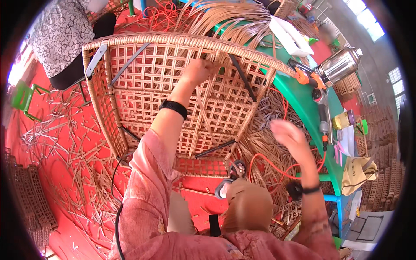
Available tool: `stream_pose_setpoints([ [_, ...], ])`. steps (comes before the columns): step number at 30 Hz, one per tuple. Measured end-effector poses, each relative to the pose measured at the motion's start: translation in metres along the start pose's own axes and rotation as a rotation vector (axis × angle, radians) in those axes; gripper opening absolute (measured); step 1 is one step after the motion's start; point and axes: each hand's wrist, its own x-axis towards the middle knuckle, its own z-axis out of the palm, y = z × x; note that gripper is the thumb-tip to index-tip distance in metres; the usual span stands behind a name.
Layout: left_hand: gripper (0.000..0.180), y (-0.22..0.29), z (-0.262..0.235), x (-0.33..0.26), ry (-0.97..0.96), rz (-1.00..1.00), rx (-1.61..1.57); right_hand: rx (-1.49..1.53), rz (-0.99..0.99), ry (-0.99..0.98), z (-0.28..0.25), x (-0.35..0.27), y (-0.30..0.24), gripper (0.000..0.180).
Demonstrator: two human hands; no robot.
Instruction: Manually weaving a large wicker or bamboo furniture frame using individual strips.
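A large woven rattan frame (160, 93) with an open lattice stands tilted before me, its thick wrapped rim at the top. Over the upper middle of the lattice, my left hand (198, 72) is closed, its fingertips pinching what looks like a rattan strip at the weave. A loose strip (203, 108) trails down the lattice from below that hand. To the right of the frame, my right hand (289, 133) is raised with fingers stretched out, slightly blurred and holding nothing. Dark metal bars (242, 78) brace the frame's corners.
A green table (299, 104) on the right carries a steel flask (340, 65), orange-and-black power tools (310, 78) and a white box (290, 37). Cut strips litter the red floor (65, 143). An orange cord (268, 160) loops on the right. Another person (65, 39) sits at upper left.
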Motion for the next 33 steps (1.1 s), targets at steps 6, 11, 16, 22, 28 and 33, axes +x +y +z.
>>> stream_pose_setpoints([
  [6, 0.022, 0.013, -0.001, 0.008, -0.040, 0.077, 0.007, 0.076, -0.244, 0.020, 0.075, 0.208, 0.009, 0.048],
  [11, 0.026, 0.017, -0.010, 0.007, -0.082, 0.084, 0.107, 0.268, -0.209, -0.113, 0.108, 0.247, 0.003, 0.032],
  [16, 0.020, 0.021, -0.014, 0.014, 0.097, -0.030, 0.110, 0.376, -0.197, -0.095, 0.102, 0.240, -0.003, 0.035],
  [22, 0.021, 0.015, 0.003, 0.009, -0.007, -0.313, -0.033, 0.555, -0.085, -0.217, 0.093, 0.250, 0.004, 0.045],
  [28, 0.028, 0.042, 0.002, 0.002, 0.125, -0.389, 0.198, 0.397, -0.063, -0.383, 0.076, 0.257, -0.002, 0.041],
  [33, 0.038, 0.014, 0.029, 0.005, 0.288, -0.291, 0.313, 0.172, -0.117, -0.395, 0.067, 0.263, -0.009, 0.032],
])
